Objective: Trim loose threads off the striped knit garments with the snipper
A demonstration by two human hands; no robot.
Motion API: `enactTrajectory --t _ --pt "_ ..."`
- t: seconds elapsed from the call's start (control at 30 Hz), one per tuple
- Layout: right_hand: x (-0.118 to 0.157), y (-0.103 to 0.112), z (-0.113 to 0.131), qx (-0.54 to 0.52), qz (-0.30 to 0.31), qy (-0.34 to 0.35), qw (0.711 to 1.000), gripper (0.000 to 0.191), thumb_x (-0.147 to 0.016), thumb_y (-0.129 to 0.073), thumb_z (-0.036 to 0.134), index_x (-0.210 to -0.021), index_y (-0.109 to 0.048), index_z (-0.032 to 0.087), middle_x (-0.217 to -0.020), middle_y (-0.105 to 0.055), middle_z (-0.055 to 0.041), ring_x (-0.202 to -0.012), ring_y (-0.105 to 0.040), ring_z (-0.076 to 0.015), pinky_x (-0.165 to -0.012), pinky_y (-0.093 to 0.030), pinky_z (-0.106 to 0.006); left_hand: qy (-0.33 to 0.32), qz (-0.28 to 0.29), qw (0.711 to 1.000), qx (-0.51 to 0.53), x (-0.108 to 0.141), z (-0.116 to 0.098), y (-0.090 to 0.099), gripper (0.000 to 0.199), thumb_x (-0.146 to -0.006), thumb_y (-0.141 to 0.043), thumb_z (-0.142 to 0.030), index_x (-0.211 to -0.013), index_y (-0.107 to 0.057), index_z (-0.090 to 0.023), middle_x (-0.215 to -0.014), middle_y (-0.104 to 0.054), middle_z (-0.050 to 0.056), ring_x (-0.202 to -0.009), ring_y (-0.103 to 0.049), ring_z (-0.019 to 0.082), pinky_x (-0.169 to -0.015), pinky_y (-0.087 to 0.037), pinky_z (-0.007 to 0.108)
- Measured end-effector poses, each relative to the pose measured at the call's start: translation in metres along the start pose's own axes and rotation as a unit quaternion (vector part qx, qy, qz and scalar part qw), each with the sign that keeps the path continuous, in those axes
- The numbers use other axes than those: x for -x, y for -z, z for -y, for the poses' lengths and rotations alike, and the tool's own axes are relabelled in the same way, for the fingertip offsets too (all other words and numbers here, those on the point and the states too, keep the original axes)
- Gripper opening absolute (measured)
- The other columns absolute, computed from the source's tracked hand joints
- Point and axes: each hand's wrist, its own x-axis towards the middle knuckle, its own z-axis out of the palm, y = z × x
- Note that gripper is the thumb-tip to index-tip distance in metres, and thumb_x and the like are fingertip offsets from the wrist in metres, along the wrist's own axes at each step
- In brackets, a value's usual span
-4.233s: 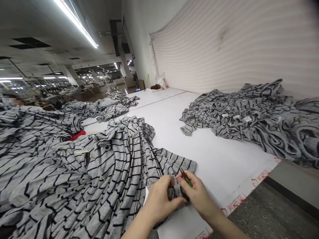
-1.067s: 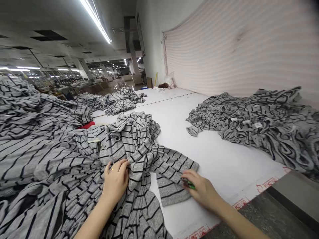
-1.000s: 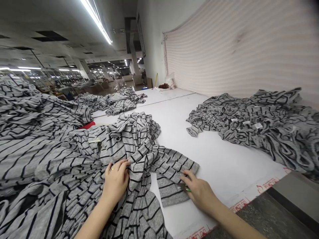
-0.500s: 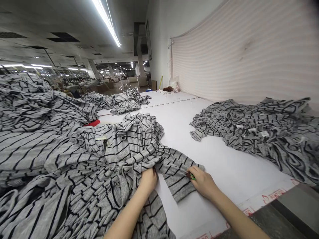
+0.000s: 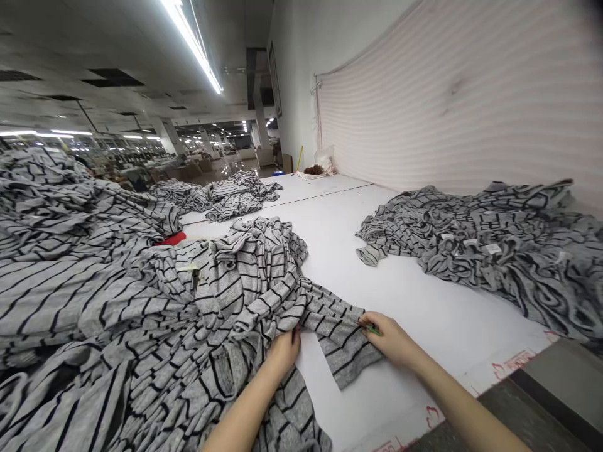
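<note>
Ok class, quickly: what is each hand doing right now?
Left hand: closed, gripping the grey striped knit fabric.
Right hand: closed, holding a small green-handled tool at the fabric's edge.

1. From where I stand, the heaped jersey garment (image 5: pixel 254 276) is heathered grey, crossed by thin black stripes.
2. The pile of jersey (image 5: pixel 475 257) on the right shows the same grey and black stripes, dotted with small white labels (image 5: pixel 493 248).
3. A patch of red cloth (image 5: pixel 172 238) stands out bright among the grey.
4. The small tool (image 5: pixel 373 329) pinched in the right hand has a vivid green grip.
5. The cutting table (image 5: pixel 414 301) is plain white, and its edge strip (image 5: pixel 513 364) carries red lettering.
6. The wall curtain (image 5: pixel 461 107) is pale pink, with faint horizontal bands.
</note>
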Motion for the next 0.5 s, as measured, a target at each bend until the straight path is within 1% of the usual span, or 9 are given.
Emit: enactTrajectory --t 0.07,0.13,0.17,0.2,0.23,0.27,0.33,0.4,0.5 --pt "0.003 0.0 0.001 -0.001 -0.02 0.0 1.0 0.015 -0.077 -0.051 0.03 -0.081 -0.062 0.021 -0.087 -0.066 -0.0038 -0.085 -0.06 -0.024 -0.08 -0.046 -0.039 -0.02 0.089 0.995 0.046 0.014 -0.01 -0.003 0.009 -0.068 -0.057 -0.018 -0.071 -0.065 -0.021 -0.079 -0.071 0.006 -0.086 -0.064 0.024 -0.08 -0.047 0.033" --pt "0.01 0.005 0.005 -0.009 -0.036 -0.001 0.999 0.017 -0.081 -0.049 0.033 -0.083 -0.062 0.021 -0.089 -0.066 -0.0044 -0.087 -0.06 -0.023 -0.081 -0.046 -0.037 -0.035 0.191 0.976 0.094 0.033 -0.02 -0.008 0.008 -0.061 -0.062 -0.014 -0.065 -0.066 -0.019 -0.068 -0.069 0.001 -0.069 -0.062 0.018 -0.067 -0.048 0.026" --pt "0.014 0.007 0.008 -0.014 -0.043 -0.001 0.999 0.019 -0.083 -0.048 0.034 -0.085 -0.062 0.021 -0.091 -0.066 -0.005 -0.089 -0.06 -0.0227 -0.082 -0.046 -0.037 -0.033 0.228 0.966 0.116 0.042 -0.023 -0.012 0.007 -0.06 -0.063 -0.014 -0.065 -0.066 -0.019 -0.063 -0.067 0.0 -0.062 -0.06 0.016 -0.059 -0.046 0.024" --pt "0.018 0.008 0.012 -0.019 -0.048 -0.001 0.999 0.02 -0.085 -0.047 0.035 -0.087 -0.062 0.021 -0.093 -0.066 -0.0056 -0.092 -0.059 -0.0225 -0.083 -0.045 -0.036 -0.028 0.246 0.959 0.135 0.049 -0.025 -0.016 0.006 -0.061 -0.064 -0.014 -0.065 -0.067 -0.018 -0.061 -0.065 0.0 -0.058 -0.057 0.014 -0.055 -0.043 0.022" --pt "0.023 0.008 0.016 -0.025 -0.05 -0.002 0.998 0.021 -0.087 -0.047 0.035 -0.089 -0.062 0.021 -0.095 -0.066 -0.0061 -0.094 -0.059 -0.0225 -0.084 -0.045 -0.036 -0.02 0.245 0.957 0.153 0.054 -0.026 -0.02 0.005 -0.064 -0.063 -0.016 -0.066 -0.066 -0.017 -0.061 -0.064 -0.001 -0.056 -0.055 0.013 -0.054 -0.041 0.022" --pt "0.028 0.007 0.02 -0.031 -0.052 -0.002 0.998 0.021 -0.087 -0.047 0.036 -0.089 -0.062 0.021 -0.097 -0.065 -0.0064 -0.095 -0.059 -0.0224 -0.084 -0.045 -0.035 -0.012 0.227 0.959 0.168 0.056 -0.025 -0.024 0.004 -0.067 -0.061 -0.017 -0.068 -0.065 -0.017 -0.062 -0.062 -0.001 -0.057 -0.053 0.013 -0.055 -0.039 0.022" --pt "0.039 0.0 0.03 -0.043 -0.046 -0.002 0.998 0.022 -0.089 -0.047 0.037 -0.088 -0.062 0.021 -0.095 -0.065 -0.0063 -0.094 -0.059 -0.0219 -0.082 -0.047 -0.034 0.004 0.168 0.966 0.194 0.055 -0.021 -0.027 0.004 -0.072 -0.057 -0.019 -0.071 -0.06 -0.017 -0.065 -0.057 -0.001 -0.062 -0.05 0.013 -0.059 -0.038 0.023" --pt "0.048 -0.01 0.042 -0.08 -0.024 -0.01 0.996 0.021 -0.09 -0.048 0.036 -0.087 -0.062 0.02 -0.093 -0.066 -0.0059 -0.092 -0.06 -0.0211 -0.081 -0.048 -0.032 0.014 0.117 0.968 0.22 0.05 -0.016 -0.028 0.006 -0.075 -0.057 -0.024 -0.075 -0.055 -0.018 -0.067 -0.052 -0.002 -0.065 -0.048 0.013 -0.063 -0.037 0.024" --pt "0.053 -0.032 0.057 -0.167 0.01 -0.025 0.986 0.017 -0.086 -0.054 0.029 -0.097 -0.064 0.021 -0.098 -0.064 -0.0053 -0.096 -0.059 -0.0202 -0.084 -0.048 -0.03 0.024 0.082 0.962 0.26 0.045 -0.013 -0.025 0.017 -0.077 -0.059 -0.035 -0.081 -0.052 -0.019 -0.069 -0.049 -0.003 -0.066 -0.048 0.014 -0.064 -0.038 0.025"
